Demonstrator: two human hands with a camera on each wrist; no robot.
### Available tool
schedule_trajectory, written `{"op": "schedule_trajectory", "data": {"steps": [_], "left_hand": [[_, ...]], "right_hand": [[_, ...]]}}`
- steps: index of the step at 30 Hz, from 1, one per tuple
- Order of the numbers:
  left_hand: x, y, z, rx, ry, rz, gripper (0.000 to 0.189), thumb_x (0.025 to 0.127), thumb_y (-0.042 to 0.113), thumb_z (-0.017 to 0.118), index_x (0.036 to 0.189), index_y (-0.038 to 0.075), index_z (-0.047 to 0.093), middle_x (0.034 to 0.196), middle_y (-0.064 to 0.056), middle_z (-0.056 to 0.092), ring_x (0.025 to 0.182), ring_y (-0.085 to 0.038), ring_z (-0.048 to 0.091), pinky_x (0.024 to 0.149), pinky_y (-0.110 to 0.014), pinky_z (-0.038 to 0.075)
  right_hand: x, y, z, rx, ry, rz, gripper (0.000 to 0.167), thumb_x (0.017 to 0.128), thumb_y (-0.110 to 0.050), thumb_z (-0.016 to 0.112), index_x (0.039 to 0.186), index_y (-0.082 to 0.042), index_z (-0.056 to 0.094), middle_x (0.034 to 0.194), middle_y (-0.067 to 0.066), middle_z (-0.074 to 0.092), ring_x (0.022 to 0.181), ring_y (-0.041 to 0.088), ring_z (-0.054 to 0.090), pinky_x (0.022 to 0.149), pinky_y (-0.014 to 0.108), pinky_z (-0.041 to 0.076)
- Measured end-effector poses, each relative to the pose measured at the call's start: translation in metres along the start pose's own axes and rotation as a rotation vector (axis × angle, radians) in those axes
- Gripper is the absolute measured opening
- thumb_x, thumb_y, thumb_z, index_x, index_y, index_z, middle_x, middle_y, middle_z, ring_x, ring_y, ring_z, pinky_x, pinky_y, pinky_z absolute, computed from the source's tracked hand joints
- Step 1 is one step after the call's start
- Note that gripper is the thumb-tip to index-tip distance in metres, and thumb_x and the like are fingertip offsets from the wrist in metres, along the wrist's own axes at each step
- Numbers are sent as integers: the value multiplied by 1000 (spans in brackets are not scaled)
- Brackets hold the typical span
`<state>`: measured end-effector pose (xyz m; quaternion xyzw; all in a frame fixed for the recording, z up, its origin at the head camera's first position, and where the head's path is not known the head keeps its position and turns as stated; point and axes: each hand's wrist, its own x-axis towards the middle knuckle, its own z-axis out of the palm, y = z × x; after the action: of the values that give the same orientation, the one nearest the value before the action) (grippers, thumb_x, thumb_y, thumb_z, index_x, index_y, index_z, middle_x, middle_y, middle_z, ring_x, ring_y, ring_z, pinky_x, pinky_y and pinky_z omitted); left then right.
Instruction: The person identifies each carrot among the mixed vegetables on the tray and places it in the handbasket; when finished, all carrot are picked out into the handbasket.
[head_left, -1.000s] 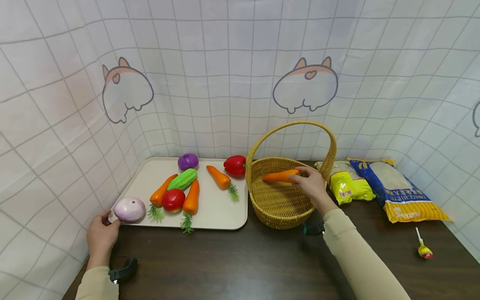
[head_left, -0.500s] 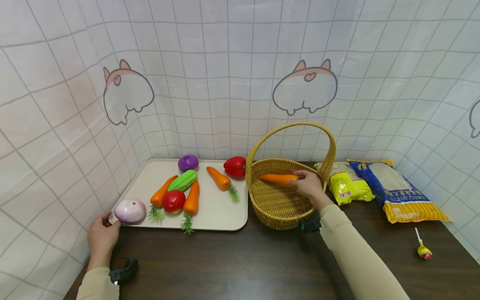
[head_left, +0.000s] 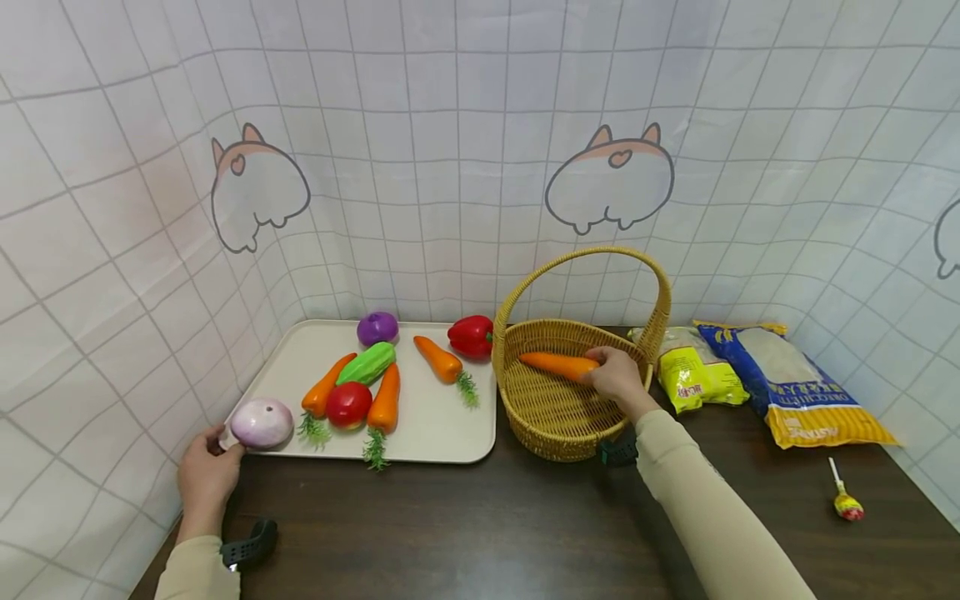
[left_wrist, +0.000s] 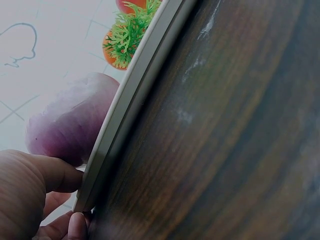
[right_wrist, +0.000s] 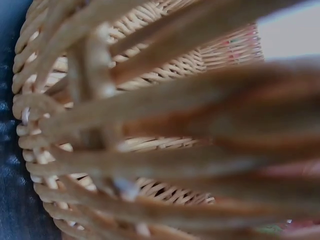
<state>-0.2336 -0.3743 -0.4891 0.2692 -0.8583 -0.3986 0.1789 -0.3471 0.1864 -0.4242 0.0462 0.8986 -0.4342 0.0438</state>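
At the front left corner of the cream tray point(head_left: 442, 433), my left hand point(head_left: 208, 473) pinches the rim. In the left wrist view the thumb point(left_wrist: 60, 175) lies on top and the other fingers are under the edge. A purple-white onion point(head_left: 262, 422) sits right beside that thumb. Inside the wicker basket point(head_left: 555, 437), my right hand point(head_left: 618, 377) holds an orange carrot point(head_left: 553, 363) by its thick end, the thin end pointing left. The carrot's leafy end is hidden by the hand. Blurred basket weave point(right_wrist: 150, 165) fills most of the right wrist view.
On the tray lie several more carrots point(head_left: 438, 360), a red tomato point(head_left: 349, 406), a green gourd-like vegetable point(head_left: 366, 364), a purple onion-like vegetable point(head_left: 377, 328) and a red pepper point(head_left: 472, 337). Two food bags point(head_left: 697, 371) and a lollipop point(head_left: 847, 502) lie to the basket's right.
My right hand has lowered the carrot deeper into the basket, and its thin end has shifted slightly left. The left hand stays at the tray corner.
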Motion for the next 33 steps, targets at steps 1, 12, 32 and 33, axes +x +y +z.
{"op": "schedule_trajectory", "data": {"steps": [1, 12, 32, 33], "left_hand": [[0, 0, 0, -1, 0, -2, 52, 89, 13, 55, 135, -9, 47, 114, -27, 50, 101, -37, 46, 76, -40, 33], [1, -3, 0, -6, -6, -1, 52, 89, 14, 55, 136, -8, 47, 111, -25, 48, 99, -37, 44, 75, -40, 32], [2, -4, 1, 11, -8, -1, 52, 90, 15, 55, 136, -7, 47, 110, -25, 48, 99, -38, 44, 76, -42, 31], [2, -4, 1, 14, -7, 1, 52, 90, 15, 55, 136, -7, 47, 110, -24, 49, 98, -37, 44, 76, -42, 31]], "right_hand": [[0, 0, 0, -8, 0, -2, 50, 91, -5, 62, 138, 1, 49, 136, 26, 49, 116, 39, 51, 88, 45, 48], [1, 1, 2, -77, 15, -3, 54, 87, -2, 61, 139, 2, 46, 134, 26, 49, 119, 41, 48, 92, 50, 45], [0, 0, -4, 142, 150, -62, 50, 93, -19, 65, 138, -3, 50, 135, 19, 52, 122, 36, 48, 99, 49, 42], [-2, -2, -5, 148, 148, -73, 50, 93, -19, 64, 138, -3, 50, 135, 19, 52, 123, 36, 48, 99, 49, 42]]}}
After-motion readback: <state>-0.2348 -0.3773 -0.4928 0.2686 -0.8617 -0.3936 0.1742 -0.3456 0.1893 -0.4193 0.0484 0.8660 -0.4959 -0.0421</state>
